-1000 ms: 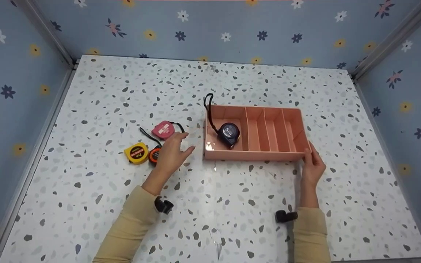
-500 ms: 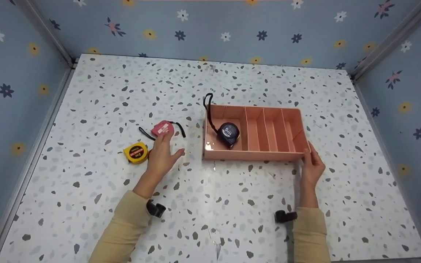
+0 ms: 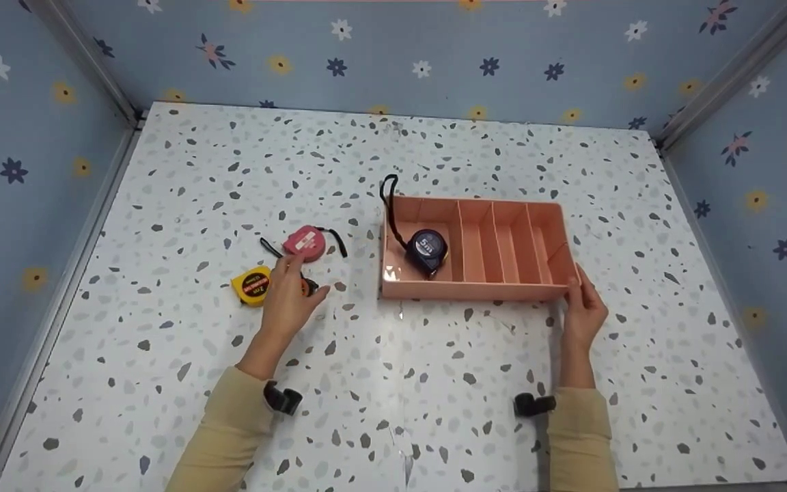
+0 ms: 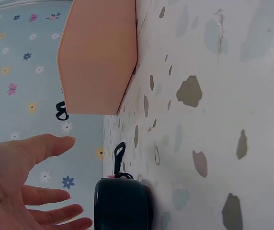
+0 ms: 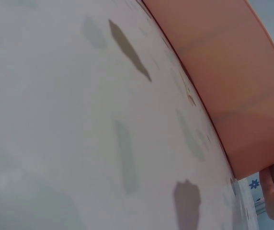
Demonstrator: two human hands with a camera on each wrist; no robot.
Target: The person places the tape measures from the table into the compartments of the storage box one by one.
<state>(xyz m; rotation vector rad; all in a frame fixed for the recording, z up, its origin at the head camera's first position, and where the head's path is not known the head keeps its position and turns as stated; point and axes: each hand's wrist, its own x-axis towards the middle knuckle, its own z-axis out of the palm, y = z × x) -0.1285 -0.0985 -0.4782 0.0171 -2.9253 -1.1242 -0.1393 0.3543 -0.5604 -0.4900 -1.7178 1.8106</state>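
Note:
My left hand (image 3: 283,301) hovers over a black-and-orange tape measure (image 3: 305,287), mostly hidden beneath it. In the left wrist view, the fingers are spread loosely beside this tape's dark case (image 4: 121,206), with a gap between. A yellow tape measure (image 3: 249,287) lies just left of the hand, and a pink tape measure (image 3: 306,243) with a black strap lies beyond the fingertips. My right hand (image 3: 583,311) holds the near right corner of a salmon-pink divided box (image 3: 475,292). A dark 5 m tape measure (image 3: 427,251) sits in its wide left compartment, strap hanging over the rim.
Several narrow compartments fill the right part of the box. The white speckled tabletop (image 3: 393,383) is bounded by blue flowered panels (image 3: 393,55) at the back and both sides.
My left hand has drawn left and toward me, off the pink tape measure's edge and over the orange one. The right hand and the box have stayed in place.

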